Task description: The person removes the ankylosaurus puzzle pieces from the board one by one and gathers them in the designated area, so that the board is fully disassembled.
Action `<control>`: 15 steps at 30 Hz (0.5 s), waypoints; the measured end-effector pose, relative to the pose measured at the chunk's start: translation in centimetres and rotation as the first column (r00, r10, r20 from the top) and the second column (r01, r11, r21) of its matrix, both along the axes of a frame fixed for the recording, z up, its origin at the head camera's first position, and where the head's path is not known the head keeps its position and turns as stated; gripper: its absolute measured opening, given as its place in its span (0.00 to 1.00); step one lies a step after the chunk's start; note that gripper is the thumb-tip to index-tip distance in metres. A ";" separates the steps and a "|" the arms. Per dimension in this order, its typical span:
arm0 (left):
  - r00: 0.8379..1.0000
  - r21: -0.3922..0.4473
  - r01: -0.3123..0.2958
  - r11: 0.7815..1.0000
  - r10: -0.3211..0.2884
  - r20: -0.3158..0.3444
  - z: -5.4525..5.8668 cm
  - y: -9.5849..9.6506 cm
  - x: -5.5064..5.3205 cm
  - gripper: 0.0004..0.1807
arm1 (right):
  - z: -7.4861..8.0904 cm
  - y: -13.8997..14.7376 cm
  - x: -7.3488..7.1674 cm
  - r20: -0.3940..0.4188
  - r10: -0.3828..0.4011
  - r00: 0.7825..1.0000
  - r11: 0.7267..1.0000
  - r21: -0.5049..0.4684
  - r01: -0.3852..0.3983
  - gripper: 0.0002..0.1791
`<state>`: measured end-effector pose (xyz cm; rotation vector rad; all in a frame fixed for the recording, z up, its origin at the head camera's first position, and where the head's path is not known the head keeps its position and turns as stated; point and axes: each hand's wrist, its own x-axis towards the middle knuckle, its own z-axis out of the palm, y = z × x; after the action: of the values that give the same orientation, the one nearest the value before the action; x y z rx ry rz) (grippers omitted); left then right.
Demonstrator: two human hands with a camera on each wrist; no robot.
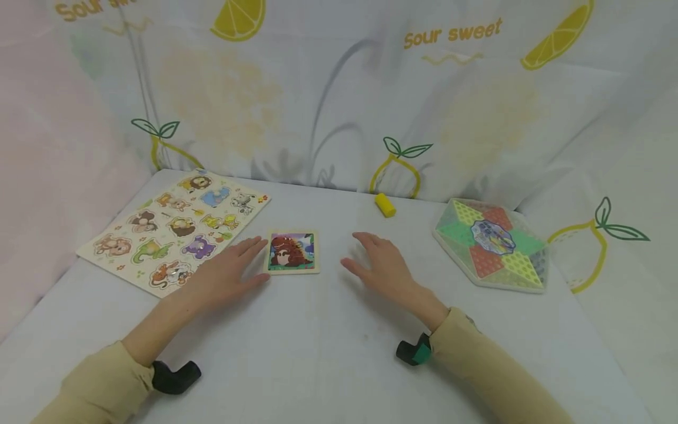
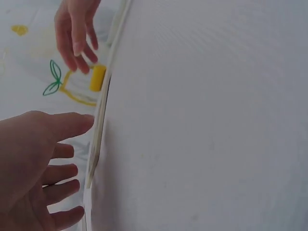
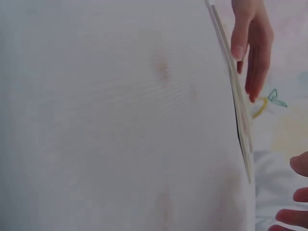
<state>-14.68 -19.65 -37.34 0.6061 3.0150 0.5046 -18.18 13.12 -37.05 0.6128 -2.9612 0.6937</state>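
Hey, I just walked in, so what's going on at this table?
Someone is reaching both open hands over the white table, with a small square dinosaur picture lying between them. The left hand is right at its left edge, though I can't tell if it's touching; the right hand is clear of it. Neither hand grips anything. An animal board lies to the left, a yellow cylinder near the far edge, and a hexagonal game board to the right.

A lemon-print cloth hangs behind; an animal-picture board lies left, a yellow block further back, a hexagonal board right.
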 end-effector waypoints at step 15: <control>0.992 0.124 0.111 0.986 -0.118 0.046 -2.7 0.7 1.1 0.38 | -2.3 -10.4 -4.7 -0.023 0.196 0.980 0.960 -0.199 -0.197 0.15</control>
<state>-13.61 -18.90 -40.05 0.7549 2.8949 0.6888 -22.85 2.76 -39.32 0.8963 -2.8024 0.9910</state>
